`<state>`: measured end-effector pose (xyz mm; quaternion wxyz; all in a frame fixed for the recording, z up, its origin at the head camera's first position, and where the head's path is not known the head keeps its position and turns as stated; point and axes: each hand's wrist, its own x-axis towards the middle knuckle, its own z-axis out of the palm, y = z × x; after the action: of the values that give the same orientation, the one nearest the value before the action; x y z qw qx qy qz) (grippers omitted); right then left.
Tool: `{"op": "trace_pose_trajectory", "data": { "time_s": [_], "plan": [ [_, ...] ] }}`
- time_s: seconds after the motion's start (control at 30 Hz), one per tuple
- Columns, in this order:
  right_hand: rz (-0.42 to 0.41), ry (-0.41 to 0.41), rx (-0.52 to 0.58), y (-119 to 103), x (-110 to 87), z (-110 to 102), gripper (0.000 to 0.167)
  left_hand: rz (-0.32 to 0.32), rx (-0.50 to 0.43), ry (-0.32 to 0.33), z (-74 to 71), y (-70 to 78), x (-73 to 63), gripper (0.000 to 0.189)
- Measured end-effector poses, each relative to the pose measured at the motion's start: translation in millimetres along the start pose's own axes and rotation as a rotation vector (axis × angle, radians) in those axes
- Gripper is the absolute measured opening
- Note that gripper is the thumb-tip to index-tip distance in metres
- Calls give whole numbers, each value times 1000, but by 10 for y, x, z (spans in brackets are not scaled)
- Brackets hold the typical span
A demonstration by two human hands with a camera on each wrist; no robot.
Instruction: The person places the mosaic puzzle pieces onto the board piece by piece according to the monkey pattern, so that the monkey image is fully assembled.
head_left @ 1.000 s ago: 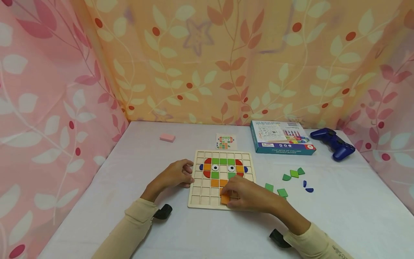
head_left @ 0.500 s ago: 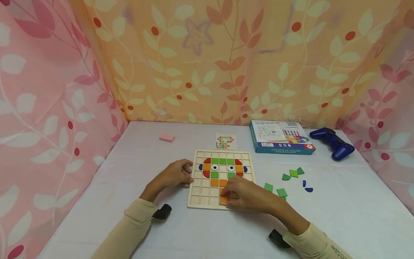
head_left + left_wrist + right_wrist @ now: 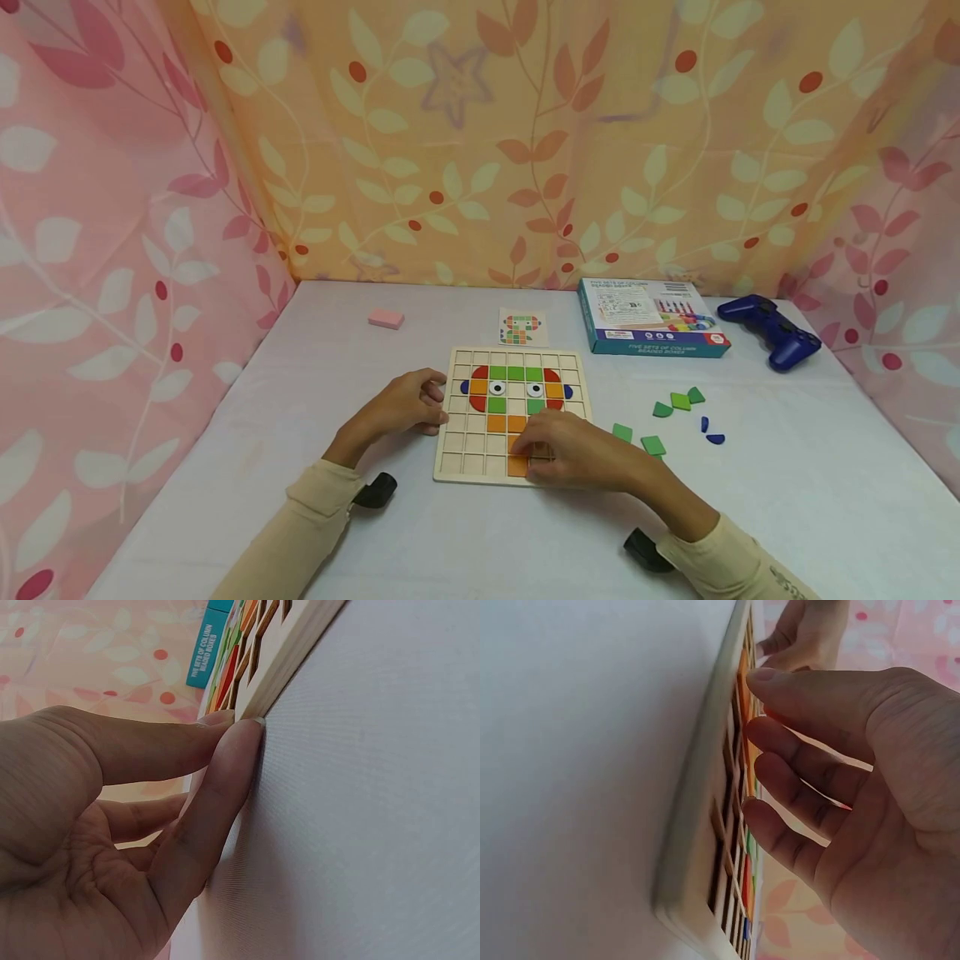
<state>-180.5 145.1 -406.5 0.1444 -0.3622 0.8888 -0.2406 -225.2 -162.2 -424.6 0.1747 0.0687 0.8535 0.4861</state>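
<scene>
A square wooden grid board (image 3: 464,463) lies on the white table, with red, orange, green and blue tiles and two eye tiles forming a face. My left hand (image 3: 408,403) pinches the board's left edge between thumb and forefinger, as the left wrist view (image 3: 259,690) of the edge shows. Over the lower right of the grid is my right hand (image 3: 573,450), fingers loosely bent. Its thumb tip (image 3: 763,675) touches an orange tile (image 3: 517,466), which lies flat in a bottom-row cell. The hand hides several cells of the board.
Loose green tiles (image 3: 653,446) and blue pieces (image 3: 716,439) lie to the right of the board. Behind it are a picture card (image 3: 522,327) and a boxed set (image 3: 654,318). A blue game controller (image 3: 771,332) is at far right, a pink block (image 3: 386,318) at back left.
The orange tile, tilted under my right fingers earlier, has settled flat into the bottom-row cell. My left hand stays at the board's edge.
</scene>
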Motion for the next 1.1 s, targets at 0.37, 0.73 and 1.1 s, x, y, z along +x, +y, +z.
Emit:
{"op": "trace_pose_trajectory", "data": {
  "time_s": [0.37, 0.73, 1.1],
  "plan": [
    [100, 44, 101, 244, -87, -252, 29, -8, 1, 5, -1, 2, 4, 64],
    [255, 58, 147, 602, -257, -573, 40, -3, -5, 4, 1, -6, -8, 63],
    [296, -48, 165, 886, -420, -702, 43, -4, -13, 2, 7, -14, 8, 63]
  ]
}}
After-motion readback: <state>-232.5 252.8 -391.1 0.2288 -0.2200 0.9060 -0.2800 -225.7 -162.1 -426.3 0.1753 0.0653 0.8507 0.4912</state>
